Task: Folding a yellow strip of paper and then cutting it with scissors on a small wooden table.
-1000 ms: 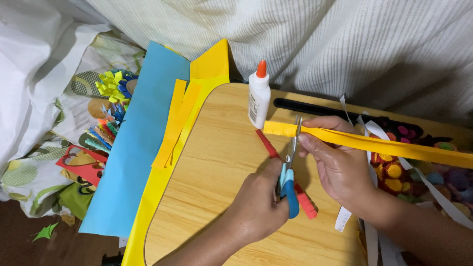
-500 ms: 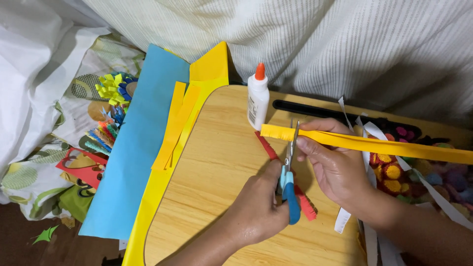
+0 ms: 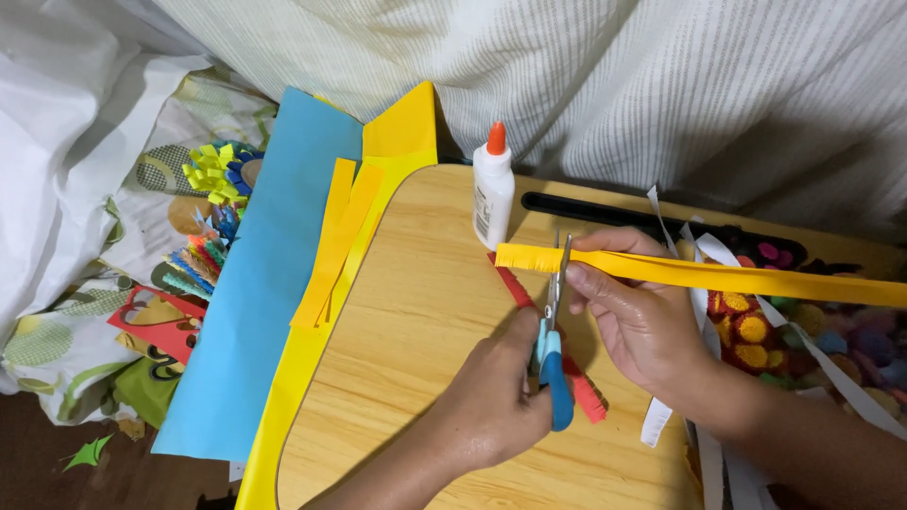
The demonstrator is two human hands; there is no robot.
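Left hand (image 3: 491, 406) grips blue-handled metal scissors (image 3: 553, 349) – right hand (image 3: 642, 316) pinches a long, flat yellow paper strip (image 3: 718, 276) lying sideways, fringed end pointing left.

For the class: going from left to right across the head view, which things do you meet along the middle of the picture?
Blue paper sheet → loose yellow strips → glue bottle → scissors in the left hand → right hand holding the fringed yellow strip.

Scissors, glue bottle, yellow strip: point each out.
scissors (image 3: 555, 378), head view, on the blue handle below the left hand.
glue bottle (image 3: 492, 196), head view, on its white body.
yellow strip (image 3: 718, 276), head view, mid-length, right of the right hand's fingers.
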